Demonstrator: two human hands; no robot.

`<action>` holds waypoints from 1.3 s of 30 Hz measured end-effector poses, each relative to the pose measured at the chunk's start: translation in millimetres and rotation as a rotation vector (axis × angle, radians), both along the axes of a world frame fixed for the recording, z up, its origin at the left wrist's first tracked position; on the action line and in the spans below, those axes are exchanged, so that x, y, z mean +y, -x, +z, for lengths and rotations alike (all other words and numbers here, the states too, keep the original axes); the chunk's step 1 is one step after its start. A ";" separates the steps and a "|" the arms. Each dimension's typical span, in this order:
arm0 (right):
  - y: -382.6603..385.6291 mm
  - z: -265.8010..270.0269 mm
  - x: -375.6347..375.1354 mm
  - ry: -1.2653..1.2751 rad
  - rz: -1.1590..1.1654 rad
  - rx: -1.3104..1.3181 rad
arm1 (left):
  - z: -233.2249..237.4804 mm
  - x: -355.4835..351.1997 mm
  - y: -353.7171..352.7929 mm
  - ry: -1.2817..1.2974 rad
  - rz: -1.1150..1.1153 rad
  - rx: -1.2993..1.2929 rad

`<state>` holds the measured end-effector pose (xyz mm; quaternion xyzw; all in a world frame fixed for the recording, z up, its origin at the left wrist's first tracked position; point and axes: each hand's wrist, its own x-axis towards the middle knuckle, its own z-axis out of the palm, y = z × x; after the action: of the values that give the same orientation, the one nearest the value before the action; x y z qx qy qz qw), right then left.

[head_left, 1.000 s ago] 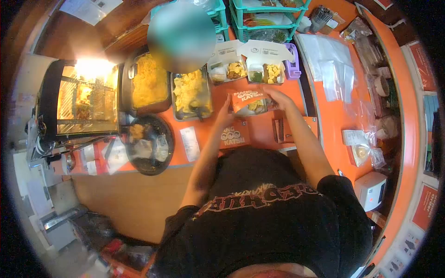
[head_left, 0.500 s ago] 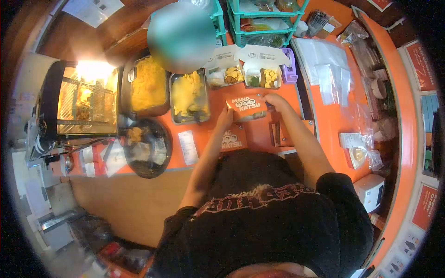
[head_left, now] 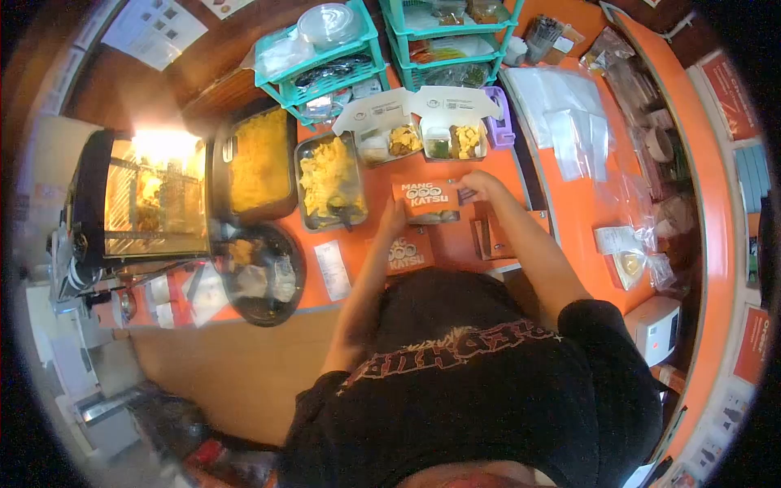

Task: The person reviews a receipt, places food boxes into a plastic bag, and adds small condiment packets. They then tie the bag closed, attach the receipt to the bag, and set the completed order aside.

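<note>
An orange takeout box (head_left: 426, 193) with white "MANG KATSU" lettering is held above the counter. My left hand (head_left: 394, 218) is closed on its left side. At the box's right edge is my right hand (head_left: 482, 185), fingers closed around a small dark purplish item (head_left: 466, 194) that I cannot make out. Below the held box lies another orange box piece (head_left: 409, 252) with the same lettering. Two open takeout boxes, the left one (head_left: 390, 140) and the right one (head_left: 455, 140), stand behind with yellow-topped food inside.
A metal tray of yellow food (head_left: 331, 177) and a bigger dark pan (head_left: 259, 159) sit left of my hands. Further left are a round black tray (head_left: 262, 276) and a lit warming cabinet (head_left: 154, 195). Teal racks (head_left: 378, 41) stand behind; plastic bags (head_left: 561, 114) lie right.
The camera view has shifted, showing more of the teal rack. The held box has tipped slightly so its front faces up less, and my right hand has moved a little lower along its right edge.
</note>
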<state>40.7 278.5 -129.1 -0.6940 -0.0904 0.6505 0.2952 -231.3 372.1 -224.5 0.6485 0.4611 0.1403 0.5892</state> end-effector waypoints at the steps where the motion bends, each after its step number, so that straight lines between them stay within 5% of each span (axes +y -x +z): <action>1: -1.5 -5.3 -2.9 0.020 -0.001 0.013 | -2.2 -0.9 -0.6 -0.023 0.009 -0.009; 5: -3.3 -47.6 -4.7 -0.011 -0.030 -0.006 | -11.0 -2.2 1.1 -0.149 -0.054 0.034; 7: 1.4 -42.7 -7.0 -0.065 -0.067 -0.110 | -84.4 11.6 9.8 -0.446 -0.173 0.084; 11: 22.8 8.4 -4.3 -0.037 -0.185 -0.095 | 0.5 -1.9 8.4 -0.066 0.014 -0.019; 16: -16.3 -96.7 4.9 0.028 -0.246 0.365 | 43.8 -4.1 10.7 -0.043 0.076 -0.023; 20: -7.2 -123.2 14.5 -0.063 -0.258 0.056 | 27.8 -4.0 10.1 -0.204 0.045 -0.019; 22: 9.9 -95.3 10.3 -0.123 -0.260 -0.172 | 19.9 -4.8 9.3 -0.280 0.026 -0.018; 28: 43.0 -18.2 4.5 -0.169 0.066 -0.559 | 40.6 8.4 11.5 -0.275 -0.188 0.206; 31: 41.6 -4.0 9.3 -0.064 0.336 -0.664 | 69.7 -5.4 11.4 -0.411 -0.263 0.658; 34: 32.5 6.3 26.4 0.074 0.363 -0.525 | 42.6 11.3 13.8 -0.435 -0.290 0.562; 37: 41.7 14.7 19.8 -0.424 0.460 -0.975 | 23.2 24.1 19.1 -0.409 -0.197 0.292; 39: 45.6 20.5 13.3 -0.647 0.818 -1.130 | 40.2 19.6 26.7 -0.698 -0.346 0.132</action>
<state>-4.9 291.7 -108.6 -0.7112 -0.6629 0.1956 0.1285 -258.0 391.7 -184.3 0.8856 0.3065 0.1451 0.3172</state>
